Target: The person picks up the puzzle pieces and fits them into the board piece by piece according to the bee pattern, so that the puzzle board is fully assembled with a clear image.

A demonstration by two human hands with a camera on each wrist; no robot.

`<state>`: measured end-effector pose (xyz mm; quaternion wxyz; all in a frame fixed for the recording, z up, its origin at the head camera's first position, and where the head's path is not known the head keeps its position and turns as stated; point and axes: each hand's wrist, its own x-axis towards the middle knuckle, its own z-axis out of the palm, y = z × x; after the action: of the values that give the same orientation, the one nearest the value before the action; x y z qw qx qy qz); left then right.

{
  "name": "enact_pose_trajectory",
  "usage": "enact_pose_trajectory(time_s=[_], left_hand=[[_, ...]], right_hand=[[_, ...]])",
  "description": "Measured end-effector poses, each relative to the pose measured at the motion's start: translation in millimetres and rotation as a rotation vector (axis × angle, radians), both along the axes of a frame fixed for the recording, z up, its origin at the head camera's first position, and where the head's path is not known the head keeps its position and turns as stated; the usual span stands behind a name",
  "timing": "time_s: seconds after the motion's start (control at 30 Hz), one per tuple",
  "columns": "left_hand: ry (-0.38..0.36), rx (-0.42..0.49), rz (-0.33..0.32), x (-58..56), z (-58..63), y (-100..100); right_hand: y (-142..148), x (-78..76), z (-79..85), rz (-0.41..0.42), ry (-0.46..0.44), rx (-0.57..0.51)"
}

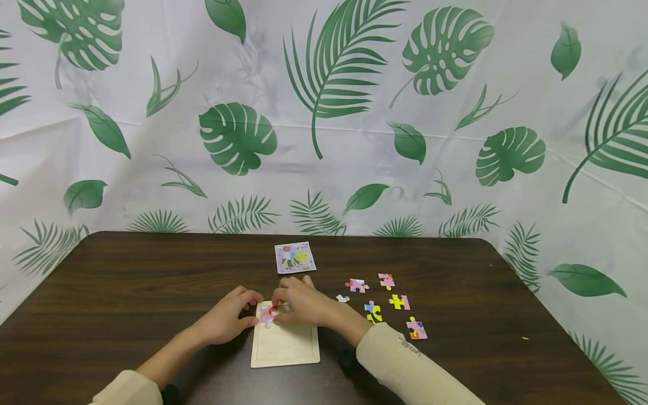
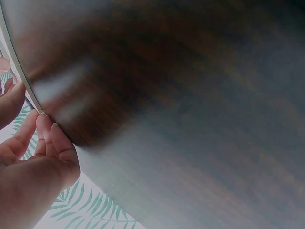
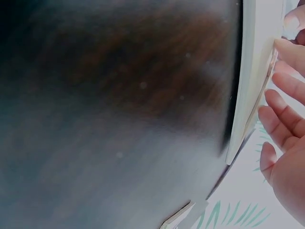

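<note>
The board point(image 1: 288, 346) might slip if the left hand point(image 1: 223, 319) steadies it too lightly; that hand's fingers, loosely bent and slightly apart, touch its upper left edge. Inside that corner lies a pink piece point(image 1: 265, 315), which could pop up if its neighbour goes in crooked. Over the board's far end, the right hand point(image 1: 302, 304) seems to pinch that neighbour, a partly hidden red-marked piece point(image 1: 274, 310), between thumb and forefinger. Loose pieces point(image 1: 400, 302) lie right of the board.

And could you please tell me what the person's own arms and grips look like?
The left sleeve and right sleeve are cream; small dark lettering runs along the right one, while the left looks plain where visible. The left grip and right grip wear no gloves. A dark shape shows near each sleeve's end, too unclear to identify.
</note>
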<state>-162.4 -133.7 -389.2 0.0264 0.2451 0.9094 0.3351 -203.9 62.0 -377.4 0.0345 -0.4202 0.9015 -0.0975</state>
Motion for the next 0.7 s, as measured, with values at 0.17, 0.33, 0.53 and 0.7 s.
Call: enact_pose_trajectory(time_s=[0.17, 0.33, 0.53, 0.7], left_hand=[[0.005, 0.000, -0.003, -0.3, 0.4, 0], [0.008, 0.001, -0.003, -0.7, 1.3, 0], [-0.012, -0.004, 0.000, -0.7, 2.1, 0], [-0.018, -0.011, 0.010, -0.3, 2.9, 1]], right_hand=[[1, -0.4, 1.4, -0.003, -0.017, -0.029], [5, -1.7, 4.2, -0.014, -0.063, -0.057], [15, -5.8, 9.0, -0.042, -0.122, -0.079], [29, -10.6, 14.0, -0.060, -0.149, -0.103]])
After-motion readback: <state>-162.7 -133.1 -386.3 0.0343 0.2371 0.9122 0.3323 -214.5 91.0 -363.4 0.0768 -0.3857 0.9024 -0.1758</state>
